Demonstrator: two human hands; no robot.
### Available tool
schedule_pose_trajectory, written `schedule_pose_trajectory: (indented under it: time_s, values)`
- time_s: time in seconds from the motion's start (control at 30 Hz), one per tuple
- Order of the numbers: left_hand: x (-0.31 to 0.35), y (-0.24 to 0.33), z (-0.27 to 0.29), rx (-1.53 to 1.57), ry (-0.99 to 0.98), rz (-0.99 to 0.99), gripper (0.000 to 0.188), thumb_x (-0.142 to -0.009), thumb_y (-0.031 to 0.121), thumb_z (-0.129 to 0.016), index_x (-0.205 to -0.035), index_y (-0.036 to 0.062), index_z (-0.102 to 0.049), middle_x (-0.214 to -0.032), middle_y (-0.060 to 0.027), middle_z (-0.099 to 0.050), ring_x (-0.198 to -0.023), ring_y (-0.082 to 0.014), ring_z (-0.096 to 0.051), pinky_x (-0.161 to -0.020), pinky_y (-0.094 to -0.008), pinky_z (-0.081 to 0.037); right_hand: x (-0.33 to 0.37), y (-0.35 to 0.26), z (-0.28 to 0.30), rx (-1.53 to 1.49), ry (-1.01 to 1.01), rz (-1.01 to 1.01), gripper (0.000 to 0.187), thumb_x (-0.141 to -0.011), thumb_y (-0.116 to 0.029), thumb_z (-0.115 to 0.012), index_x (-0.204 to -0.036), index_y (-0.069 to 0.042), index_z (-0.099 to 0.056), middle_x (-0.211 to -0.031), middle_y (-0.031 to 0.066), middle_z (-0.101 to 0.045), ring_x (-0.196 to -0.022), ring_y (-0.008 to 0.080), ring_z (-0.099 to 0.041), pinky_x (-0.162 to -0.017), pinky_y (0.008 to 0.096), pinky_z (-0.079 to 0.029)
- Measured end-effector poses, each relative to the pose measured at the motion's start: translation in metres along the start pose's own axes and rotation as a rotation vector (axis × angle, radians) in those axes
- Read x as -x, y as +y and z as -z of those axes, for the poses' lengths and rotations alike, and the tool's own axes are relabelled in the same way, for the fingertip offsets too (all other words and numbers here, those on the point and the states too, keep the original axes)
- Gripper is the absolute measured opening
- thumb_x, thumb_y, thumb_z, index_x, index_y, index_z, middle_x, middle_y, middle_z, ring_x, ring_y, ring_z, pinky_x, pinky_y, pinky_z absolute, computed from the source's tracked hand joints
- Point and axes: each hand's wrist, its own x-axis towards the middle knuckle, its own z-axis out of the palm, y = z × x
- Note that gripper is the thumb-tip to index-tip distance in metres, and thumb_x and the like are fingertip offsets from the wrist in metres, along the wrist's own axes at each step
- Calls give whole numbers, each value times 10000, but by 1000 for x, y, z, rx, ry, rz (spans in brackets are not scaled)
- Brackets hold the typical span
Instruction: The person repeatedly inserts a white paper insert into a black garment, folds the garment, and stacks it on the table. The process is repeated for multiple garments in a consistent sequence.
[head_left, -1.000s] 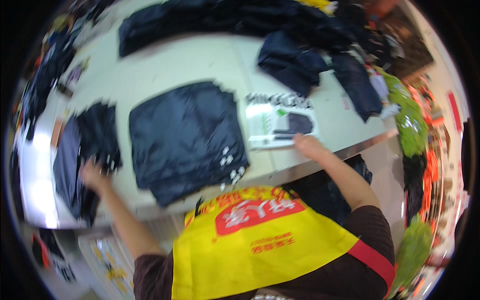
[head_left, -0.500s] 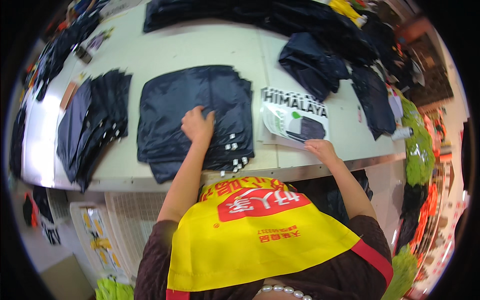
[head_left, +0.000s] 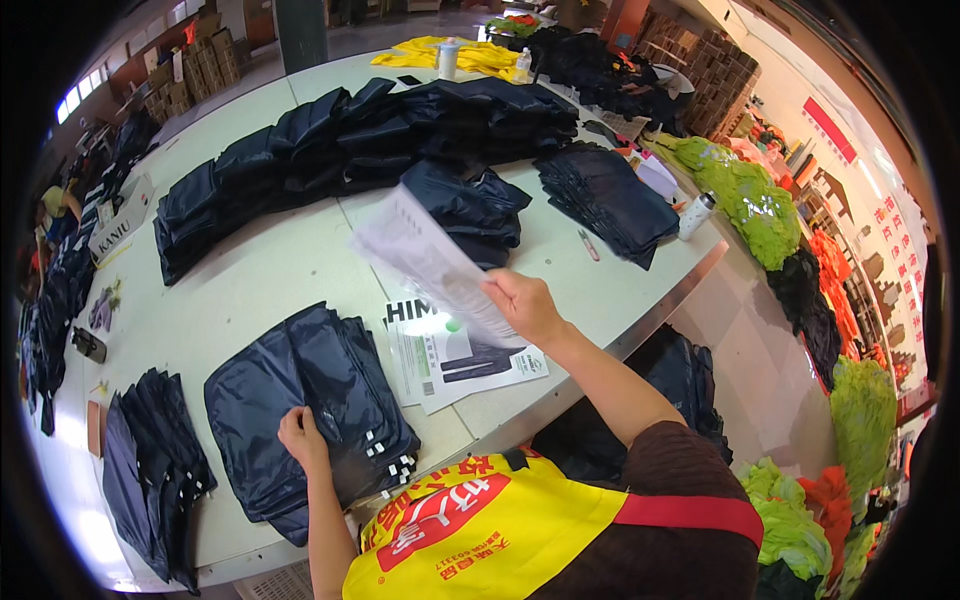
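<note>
A stack of folded navy garments (head_left: 270, 385) with small white tags lies at the table's near edge. My left hand (head_left: 303, 437) is on its top piece, fingers closed at a crease in the cloth. Raised to the right, my right hand (head_left: 525, 305) grips the edge of a thin white printed sheet (head_left: 425, 255), which is tilted and blurred by motion. Beneath it, a pile of similar printed sheets (head_left: 475, 385) with a picture of dark trousers lies flat beside the stack.
More navy garments (head_left: 155, 460) are fanned out at left. A long navy row (head_left: 300, 150) runs along the back, with a loose pile (head_left: 460, 205) before it. At right are another stack (head_left: 610, 195), a white bottle (head_left: 697, 215) and a small pink-handled tool (head_left: 588, 245).
My right hand has lifted a printed sheet off the pile and carried it up over the table. The left hand stays on the garment stack. The view has swung right and up.
</note>
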Motion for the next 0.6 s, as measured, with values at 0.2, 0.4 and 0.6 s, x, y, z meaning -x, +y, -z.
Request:
schedule_pose_trajectory:
  time_s: [0.2, 0.4, 0.6]
  values:
    - [15, 15, 21, 289, -47, 131, 129, -836, 124, -600, -824, -5, -597, -797, -73, -564, -762, -174, -513, -722, -294, -413, -20, 6, -54, -425, -133, -407, 191, -862, -176, -573, -868, 15, -594, -686, 49, -589, -648, 101, -520, -590, 265, -429]
    - [20, 29, 21, 325, -96, 62, 139, -791, 123, -636, -798, -15, -618, -714, -116, -600, -654, -200, -561, -629, -301, -441, 13, 48, -115, -184, -579, -504, 205, -824, -189, -563, -863, 8, -606, -729, 104, -610, -653, 164, -559, -609, 338, -453]
    - [30, 39, 34, 96, -82, 8, 126, -779, 144, -641, -845, 39, -624, -826, -86, -593, -842, -246, -526, -766, -333, -409, -2, 39, -107, -260, -840, -487, 208, -817, -187, -584, -797, 20, -575, -668, 86, -576, -606, 140, -532, -579, 304, -430]
